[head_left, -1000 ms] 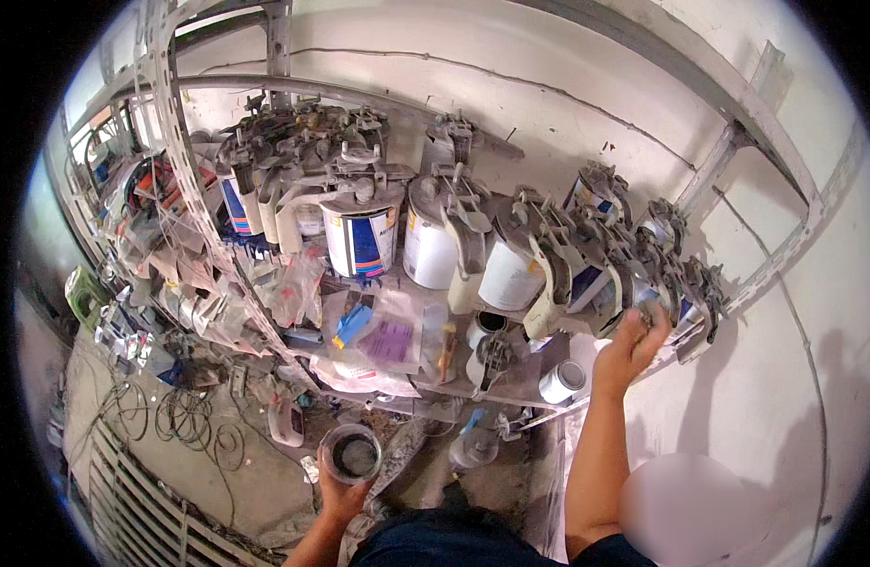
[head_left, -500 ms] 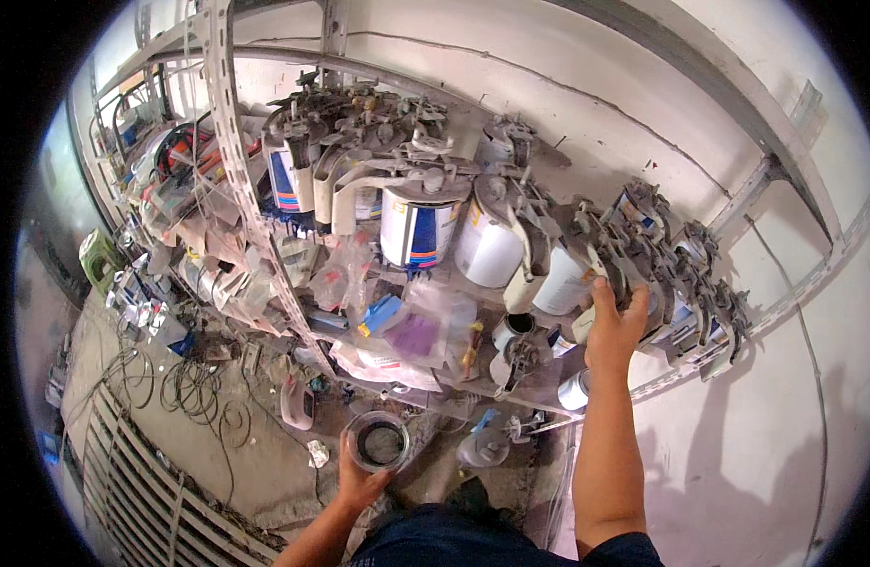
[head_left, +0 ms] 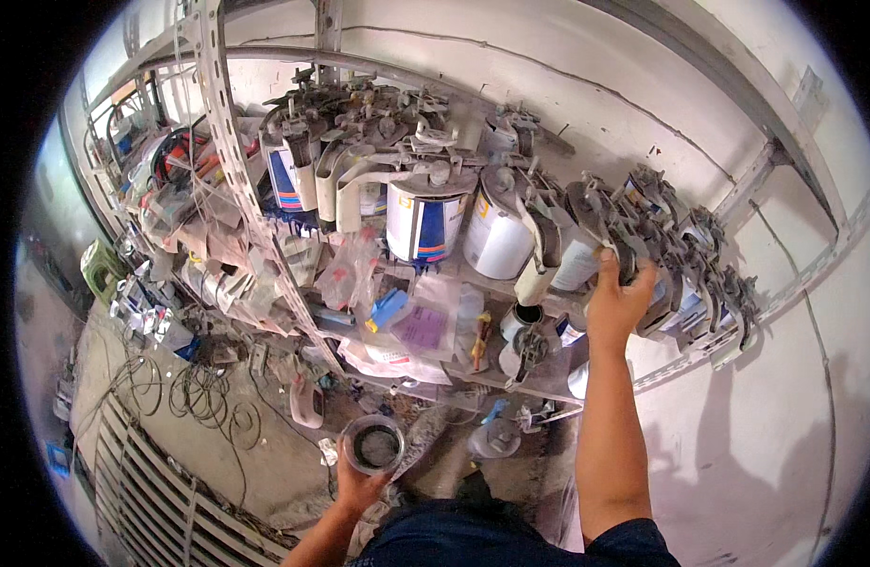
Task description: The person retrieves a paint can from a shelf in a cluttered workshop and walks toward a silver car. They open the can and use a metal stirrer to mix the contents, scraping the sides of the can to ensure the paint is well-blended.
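My left hand [head_left: 357,480] is wrapped round a clear plastic cup [head_left: 374,445] with something dark inside, held low in front of the shelf. Up on the shelf, my right hand [head_left: 619,307] closes its fingers on the dark handle of a paint can [head_left: 578,257] with a dusty pouring lid. Part of that can is hidden behind the hand and its neighbours. To its left stand a white can [head_left: 499,241] and a white-and-blue can [head_left: 425,227], both with similar lids. Below them sits a small open can [head_left: 523,319] with a dark inside.
Several more lidded cans [head_left: 704,302] crowd the shelf's right end. A slotted metal post [head_left: 229,132] rises at the left. Plastic bags and a purple sheet [head_left: 422,326] lie on the front of the shelf. Coiled cables [head_left: 198,392] and a floor grating [head_left: 161,491] are at lower left.
The view has shifted slightly. My right hand stays at the can's handle, and my left hand still holds the cup at nearly the same place.
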Demonstrator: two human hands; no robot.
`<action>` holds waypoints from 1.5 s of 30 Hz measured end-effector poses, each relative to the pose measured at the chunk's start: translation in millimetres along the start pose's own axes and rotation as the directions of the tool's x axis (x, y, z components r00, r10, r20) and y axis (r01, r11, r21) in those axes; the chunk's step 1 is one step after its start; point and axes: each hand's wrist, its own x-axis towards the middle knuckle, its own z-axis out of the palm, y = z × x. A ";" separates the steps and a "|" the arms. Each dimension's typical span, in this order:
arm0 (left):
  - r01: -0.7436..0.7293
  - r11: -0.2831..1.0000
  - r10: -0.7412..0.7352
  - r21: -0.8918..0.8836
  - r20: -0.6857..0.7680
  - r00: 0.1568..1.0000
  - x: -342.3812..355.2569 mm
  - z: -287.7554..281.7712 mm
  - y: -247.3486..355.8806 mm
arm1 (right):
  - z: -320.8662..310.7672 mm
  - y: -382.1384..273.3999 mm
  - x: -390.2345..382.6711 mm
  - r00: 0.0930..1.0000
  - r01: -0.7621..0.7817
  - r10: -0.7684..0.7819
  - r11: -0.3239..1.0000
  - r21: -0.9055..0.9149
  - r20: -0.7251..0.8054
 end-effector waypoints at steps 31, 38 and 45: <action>0.041 0.988 -0.051 -0.149 -0.067 0.996 -12.0 -7.9 -19.0 | 59.3 -53.2 -37.3 0.871 -0.465 0.262 0.712 0.526 0.415; 0.039 0.993 -0.052 -0.113 -0.116 0.992 -9.1 -19.2 -9.3 | 67.7 -43.3 -39.5 0.950 -0.307 0.233 0.821 0.482 0.208; 0.082 0.981 -0.090 -0.177 -0.039 0.995 0.1 -19.6 7.3 | 58.1 -42.7 -37.5 0.944 -0.279 0.145 0.833 0.478 0.297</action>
